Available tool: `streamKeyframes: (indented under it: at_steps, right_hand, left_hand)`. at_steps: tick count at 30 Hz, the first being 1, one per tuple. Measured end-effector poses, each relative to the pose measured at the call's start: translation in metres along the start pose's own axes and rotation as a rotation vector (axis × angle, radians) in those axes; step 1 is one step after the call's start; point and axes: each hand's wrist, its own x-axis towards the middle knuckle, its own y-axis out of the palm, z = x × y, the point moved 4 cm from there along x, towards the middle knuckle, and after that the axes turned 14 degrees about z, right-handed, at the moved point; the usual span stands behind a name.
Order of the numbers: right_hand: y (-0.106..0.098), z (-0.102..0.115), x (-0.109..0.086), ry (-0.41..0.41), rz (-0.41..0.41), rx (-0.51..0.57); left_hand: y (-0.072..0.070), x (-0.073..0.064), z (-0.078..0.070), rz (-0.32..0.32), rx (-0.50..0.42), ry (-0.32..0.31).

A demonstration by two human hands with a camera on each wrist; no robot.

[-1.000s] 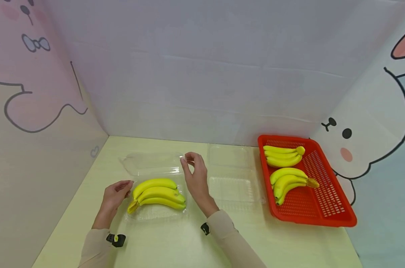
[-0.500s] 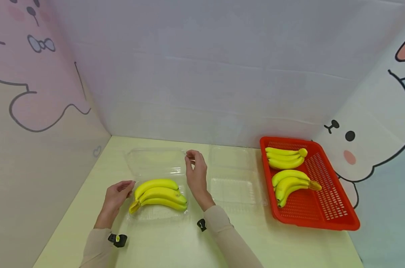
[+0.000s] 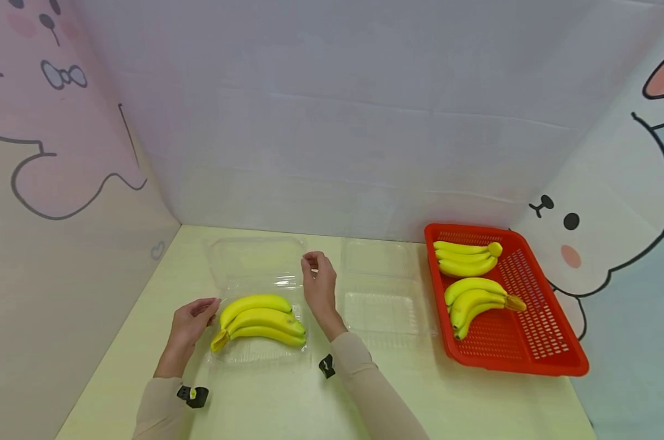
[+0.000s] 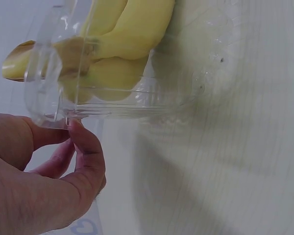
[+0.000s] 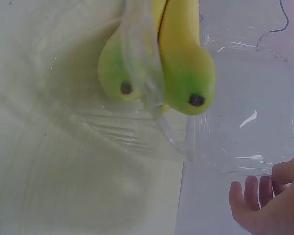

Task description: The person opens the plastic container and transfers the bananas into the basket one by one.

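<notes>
A bunch of bananas (image 3: 260, 319) lies in the base of a clear plastic clamshell container (image 3: 255, 355), stem toward the left. Its lid (image 3: 255, 250) stands folded back behind the base. My left hand (image 3: 191, 321) pinches the rim at the container's left side between thumb and forefinger, as the left wrist view shows at the fingertips (image 4: 74, 126). At the lid's right edge, my right hand (image 3: 321, 290) pinches the plastic; the right wrist view shows the thumb and forefinger meeting there, with the other fingers (image 5: 251, 193) loosely bent.
A second clear clamshell container (image 3: 381, 313) lies open on the table (image 3: 266, 403) to the right. Beyond it, a red basket (image 3: 535, 366) holds two banana bunches (image 3: 477, 302). Printed cloth walls (image 3: 332, 153) close off the back and both sides.
The container's lid has swung up and back, its far edge now higher in the head view. My right hand shifted slightly with it; my left hand stays at the rim.
</notes>
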Motion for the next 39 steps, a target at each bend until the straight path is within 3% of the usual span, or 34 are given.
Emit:
streamKeyframes:
  at_steps: [11, 21, 28, 34, 39]
  right_hand:
    - [0.004, -0.008, 0.003, 0.106, 0.027, 0.016]
    - [0.007, -0.016, 0.003, 0.120, 0.071, 0.010]
    - [0.010, -0.022, 0.001, 0.179, 0.104, 0.001]
    - [0.012, -0.032, 0.001, 0.240, 0.092, 0.062]
    - [0.013, -0.039, 0.001, 0.272, 0.080, 0.047]
  left_hand:
    - [0.000, -0.001, 0.001, -0.011, 0.004, 0.005]
    - [0.001, -0.001, 0.000, -0.017, 0.009, -0.003]
    - [0.002, -0.003, -0.001, -0.020, 0.017, 0.009]
    - [0.002, -0.003, 0.000, -0.024, 0.016, 0.013]
    - [0.002, -0.003, 0.000, -0.028, 0.016, 0.009]
